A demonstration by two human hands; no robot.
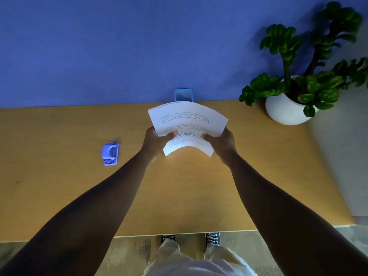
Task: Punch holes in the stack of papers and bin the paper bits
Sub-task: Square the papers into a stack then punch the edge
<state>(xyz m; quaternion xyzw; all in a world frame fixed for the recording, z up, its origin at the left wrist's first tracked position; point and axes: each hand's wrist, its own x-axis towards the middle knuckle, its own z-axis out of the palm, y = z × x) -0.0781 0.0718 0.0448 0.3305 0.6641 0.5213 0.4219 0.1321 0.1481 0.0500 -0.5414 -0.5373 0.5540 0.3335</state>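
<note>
Overhead, wooden table [59,196] against blue wall [99,46], potted plant [288,96] at corner.

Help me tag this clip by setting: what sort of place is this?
Probably an office or study desk: a wooden table against a blue wall, with a hole punch, a potted plant, and printed papers held in both hands.
</note>
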